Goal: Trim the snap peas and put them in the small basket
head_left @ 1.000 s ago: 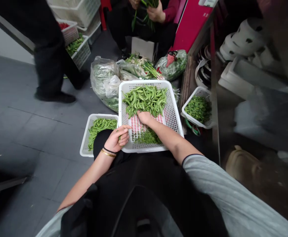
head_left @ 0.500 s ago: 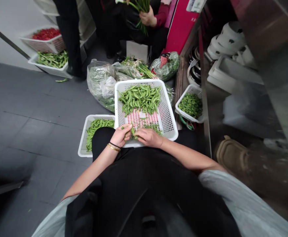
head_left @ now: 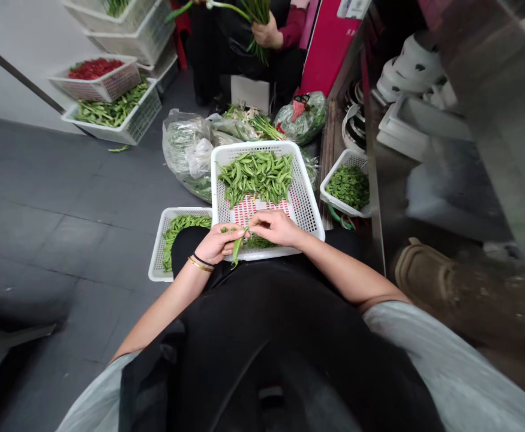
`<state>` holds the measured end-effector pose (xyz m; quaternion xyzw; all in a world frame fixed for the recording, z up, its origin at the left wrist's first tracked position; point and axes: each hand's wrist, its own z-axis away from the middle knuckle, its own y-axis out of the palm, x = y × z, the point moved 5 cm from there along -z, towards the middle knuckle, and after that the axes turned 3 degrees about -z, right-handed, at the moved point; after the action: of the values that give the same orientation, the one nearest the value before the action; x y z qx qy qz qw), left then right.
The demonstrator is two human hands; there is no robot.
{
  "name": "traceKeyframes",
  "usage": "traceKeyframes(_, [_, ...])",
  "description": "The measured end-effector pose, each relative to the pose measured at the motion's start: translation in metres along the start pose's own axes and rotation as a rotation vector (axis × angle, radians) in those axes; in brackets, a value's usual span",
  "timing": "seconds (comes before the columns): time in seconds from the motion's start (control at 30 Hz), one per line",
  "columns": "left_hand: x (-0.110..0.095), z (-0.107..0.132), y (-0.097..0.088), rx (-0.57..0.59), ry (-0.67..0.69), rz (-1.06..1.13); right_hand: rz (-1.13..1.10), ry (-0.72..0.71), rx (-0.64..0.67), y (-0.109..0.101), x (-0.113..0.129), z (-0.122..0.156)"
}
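Observation:
My left hand [head_left: 217, 243] is closed on a green pea pod [head_left: 237, 251], which hangs tip down from the fingers; another pod end seems to stick out near the knuckles. Right beside it, my right hand [head_left: 276, 228] pinches at the upper end of the same pod. Both hands are over the near rim of a white perforated basket [head_left: 314, 210] on my lap. A heap of pea pods [head_left: 257, 174] fills its far half. Small green trimmings [head_left: 257, 242] lie at the near side, partly hidden under my right hand.
A second white basket [head_left: 155, 264] with pods stands by my left knee. Right of the lap basket is a basket of green leaves [head_left: 347, 187]. Bagged greens [head_left: 185, 144] lie ahead. Opposite, a person's hand [head_left: 267, 33] holds long green stalks. Stacked baskets [head_left: 131, 36] stand far left.
My right hand has risen slightly, and the pod in my left hand now hangs downward. A standing person's dark-clothed leg at the far left has left the view, uncovering the stacked baskets.

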<state>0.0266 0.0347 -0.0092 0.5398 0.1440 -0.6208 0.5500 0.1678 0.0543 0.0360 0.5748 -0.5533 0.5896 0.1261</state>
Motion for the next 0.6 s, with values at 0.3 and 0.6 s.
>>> traceKeyframes(0.3, [0.012, -0.007, -0.006, 0.031, -0.063, 0.085, 0.042, 0.128, 0.077, 0.010, -0.011, -0.007])
traceKeyframes(0.6, [0.000, -0.009, -0.028, -0.326, 0.103, 0.267, 0.332, 0.015, -0.228, -0.016, -0.003, 0.012])
